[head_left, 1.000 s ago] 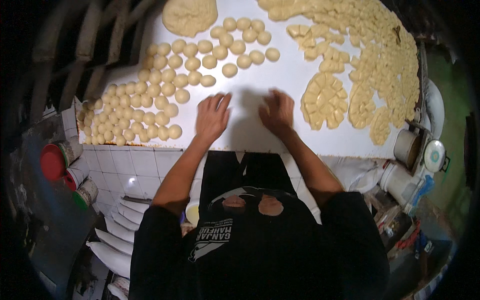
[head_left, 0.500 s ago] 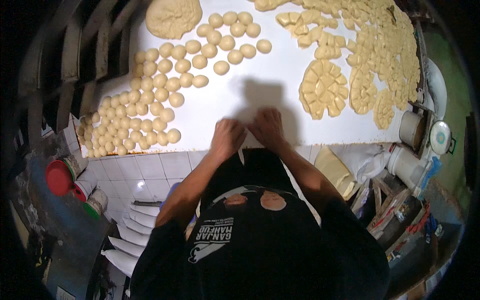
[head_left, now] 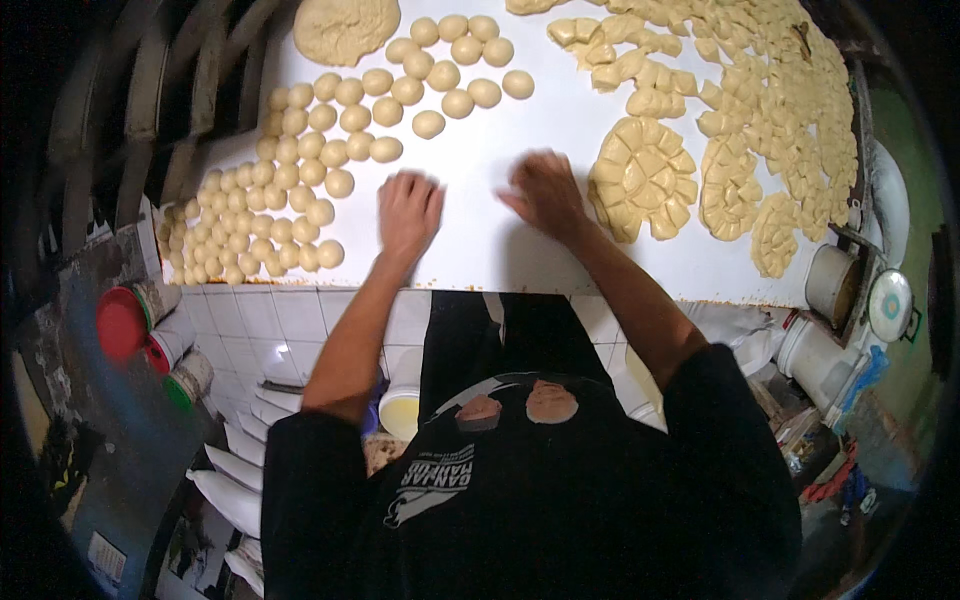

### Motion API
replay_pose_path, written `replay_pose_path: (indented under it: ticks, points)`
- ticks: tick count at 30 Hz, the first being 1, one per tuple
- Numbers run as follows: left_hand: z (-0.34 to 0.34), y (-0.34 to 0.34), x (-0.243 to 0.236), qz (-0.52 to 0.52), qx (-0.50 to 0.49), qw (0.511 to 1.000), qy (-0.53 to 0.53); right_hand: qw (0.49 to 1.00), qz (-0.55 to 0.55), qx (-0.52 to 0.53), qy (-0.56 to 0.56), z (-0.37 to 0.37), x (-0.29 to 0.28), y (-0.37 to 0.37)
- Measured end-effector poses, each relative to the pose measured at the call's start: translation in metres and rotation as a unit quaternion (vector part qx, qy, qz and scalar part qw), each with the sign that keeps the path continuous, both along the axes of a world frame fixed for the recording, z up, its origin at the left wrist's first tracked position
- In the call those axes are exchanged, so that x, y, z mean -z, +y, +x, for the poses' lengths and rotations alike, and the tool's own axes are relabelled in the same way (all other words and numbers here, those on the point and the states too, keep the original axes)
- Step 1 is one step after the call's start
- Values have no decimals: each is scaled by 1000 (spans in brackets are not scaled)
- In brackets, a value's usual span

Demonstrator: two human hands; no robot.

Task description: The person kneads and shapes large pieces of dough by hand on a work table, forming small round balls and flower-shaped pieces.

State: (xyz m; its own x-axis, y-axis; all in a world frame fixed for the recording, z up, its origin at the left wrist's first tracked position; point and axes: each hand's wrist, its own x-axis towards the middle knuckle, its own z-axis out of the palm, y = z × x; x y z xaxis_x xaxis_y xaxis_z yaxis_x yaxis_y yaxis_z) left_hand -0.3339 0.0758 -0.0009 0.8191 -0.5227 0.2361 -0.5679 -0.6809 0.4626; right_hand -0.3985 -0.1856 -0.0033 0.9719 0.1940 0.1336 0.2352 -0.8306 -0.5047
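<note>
My left hand (head_left: pixel 408 215) lies palm down on the white table (head_left: pixel 480 250), fingers slightly spread and curved, just right of the rows of rolled dough balls (head_left: pixel 290 190). My right hand (head_left: pixel 545 190) is also palm down and blurred with motion, just left of a round cluster of cut dough pieces (head_left: pixel 645 175). Whatever is under either palm is hidden. A second group of balls (head_left: pixel 450 60) lies beyond my hands. A flat mass of dough (head_left: pixel 345 28) sits at the far left.
Many more cut dough pieces (head_left: pixel 780 90) cover the table's right side. The table front is white tile (head_left: pixel 300 320). Red-lidded (head_left: pixel 120 322) and green-lidded (head_left: pixel 185 380) containers stand low on the left. Buckets (head_left: pixel 830 285) and a round lid (head_left: pixel 890 305) are at the right.
Half a second ago my hands were close together near the table's front edge. They have now moved apart and further onto the table.
</note>
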Motion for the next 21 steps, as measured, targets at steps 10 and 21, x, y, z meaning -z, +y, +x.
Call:
replay_pose_path:
  ticks: [10, 21]
  points:
    - [-5, -11, -8, -36, -114, 992, 37, 998, -54, 29, 2, -8, 9, 8]
    - [7, 14, 0, 1, -101, 985, 137, 960, 126, 130, 215, 134, -88, 40]
